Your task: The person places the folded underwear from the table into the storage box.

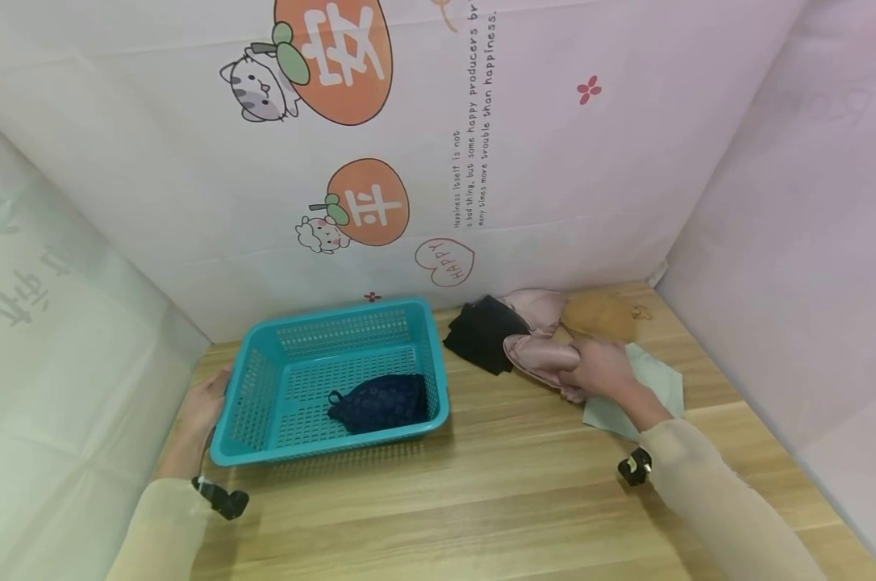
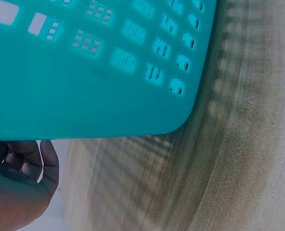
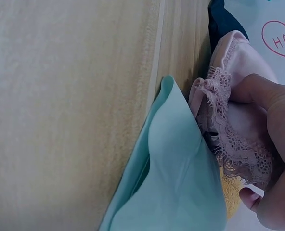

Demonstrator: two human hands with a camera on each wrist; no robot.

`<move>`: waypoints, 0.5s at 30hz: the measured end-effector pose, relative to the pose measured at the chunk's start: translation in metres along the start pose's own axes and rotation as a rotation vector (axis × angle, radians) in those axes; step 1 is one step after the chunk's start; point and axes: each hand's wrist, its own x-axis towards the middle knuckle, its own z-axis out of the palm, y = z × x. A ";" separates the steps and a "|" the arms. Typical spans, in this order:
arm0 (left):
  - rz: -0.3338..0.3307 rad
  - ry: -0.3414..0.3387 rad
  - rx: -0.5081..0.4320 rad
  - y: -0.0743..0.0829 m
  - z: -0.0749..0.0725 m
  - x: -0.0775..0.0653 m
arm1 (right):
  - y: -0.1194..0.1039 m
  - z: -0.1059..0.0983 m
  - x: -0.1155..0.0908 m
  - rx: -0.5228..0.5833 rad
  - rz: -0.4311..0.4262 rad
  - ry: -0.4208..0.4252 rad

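- Pink lace-trimmed bra: on the right side of the wooden table, held in the right hand, thumb and fingers pinching a cup.
- The left hand is well apart from it, fingers bent at the rim of the teal basket, gripping its left side.
- Inside that perforated basket, a dark navy garment with a small loop lies against the right end.
- Around the bra I see a black piece just to its left, a mustard piece behind, and a mint-green piece below the right wrist. More pale pink fabric sits behind; whether it's part of the same bra, I can't tell.
- The printed back cloth has plenty to read. A red-outlined heart says "HAPPY".
- Sideways English lettering runs: "Happiness itself is not a bad thing, but some happy producers br…", cut off at the top, then "many times more trouble than happiness."
- The upper orange fruit carries 安, a grey-striped cat beside it; the lower orange fruit carries 平.
- Faint characters on the left cloth are too washed out for me to read.
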 end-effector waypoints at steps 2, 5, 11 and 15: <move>-0.007 0.007 0.005 0.000 0.000 0.000 | 0.000 -0.001 0.000 0.007 -0.009 0.019; 0.005 -0.002 0.008 0.002 -0.001 -0.001 | -0.001 -0.002 0.001 0.012 -0.022 0.042; 0.019 -0.021 0.009 0.002 -0.001 -0.002 | -0.004 -0.003 0.002 0.012 -0.037 0.081; 0.019 -0.023 0.010 0.001 0.000 -0.001 | -0.007 -0.004 0.003 0.028 -0.020 0.081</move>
